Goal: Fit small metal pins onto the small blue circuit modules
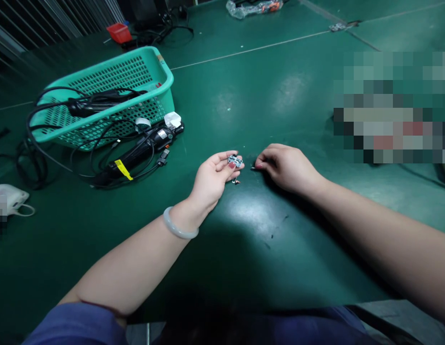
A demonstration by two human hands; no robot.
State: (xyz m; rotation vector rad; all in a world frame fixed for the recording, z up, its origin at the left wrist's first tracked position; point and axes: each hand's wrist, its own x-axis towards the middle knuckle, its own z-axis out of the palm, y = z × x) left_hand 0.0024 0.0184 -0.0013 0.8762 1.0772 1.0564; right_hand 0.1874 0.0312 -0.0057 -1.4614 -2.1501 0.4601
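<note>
My left hand (212,178), with a pale bangle at the wrist, grips a small silver metal part (235,161) between thumb and fingers. Below those fingertips shows another tiny metal piece (235,181); whether it belongs to the same part I cannot tell. Just to the right, my right hand (285,165) is closed in a pinch, low over the green table (222,268). A small shiny tip (253,168) sticks out from its fingertips, too small to name. The two hands are a little apart.
To the left stands a green plastic basket (165,91) with black corded devices in it. A black corded device (143,148) with a yellow tag lies before it. Farther back are a red bin (119,33) and a plastic-wrapped item (254,7). A white device (10,199) sits far left.
</note>
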